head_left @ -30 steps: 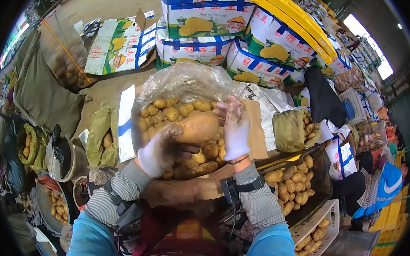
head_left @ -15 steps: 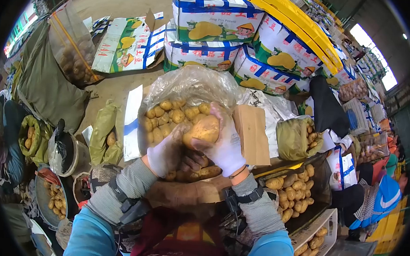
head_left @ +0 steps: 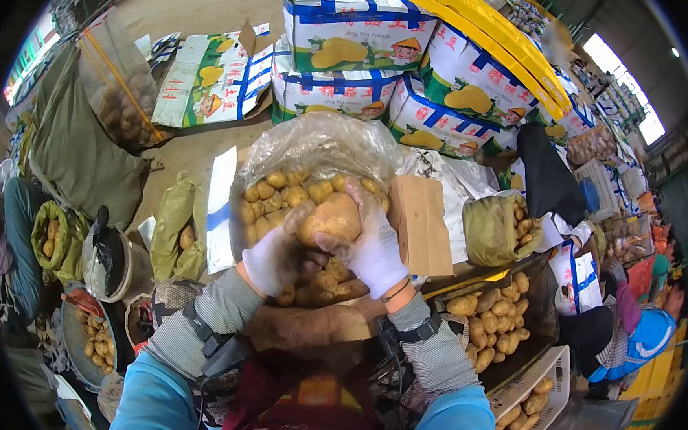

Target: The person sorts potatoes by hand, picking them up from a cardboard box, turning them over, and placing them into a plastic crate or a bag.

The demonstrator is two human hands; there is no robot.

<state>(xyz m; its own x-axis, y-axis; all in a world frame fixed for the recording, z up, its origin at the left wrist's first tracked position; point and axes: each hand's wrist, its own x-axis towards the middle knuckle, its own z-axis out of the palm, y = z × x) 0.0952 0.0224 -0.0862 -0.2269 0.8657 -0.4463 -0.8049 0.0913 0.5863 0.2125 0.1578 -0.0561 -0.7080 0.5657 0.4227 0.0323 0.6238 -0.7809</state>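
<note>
A large tan potato (head_left: 330, 218) is held up between both of my white-gloved hands. My left hand (head_left: 272, 256) supports it from the left and below. My right hand (head_left: 372, 247) wraps its right side, fingers spread over the top. Right behind it stands a cardboard box lined with a clear plastic bag (head_left: 317, 142) and filled with several smaller potatoes (head_left: 282, 191). The box flap (head_left: 421, 224) sticks up at the right of my right hand.
Printed potato cartons (head_left: 347, 34) are stacked at the back under yellow crates (head_left: 489, 35). A tray of potatoes (head_left: 487, 318) and a white crate (head_left: 534, 384) lie at the right. Green sacks (head_left: 174, 224) and buckets stand at left. Another person (head_left: 628, 327) crouches at right.
My right hand has closed from an open spread beside the potato to a grip around it. The potato has turned from lying sideways to end-on, and stays in front of the bag.
</note>
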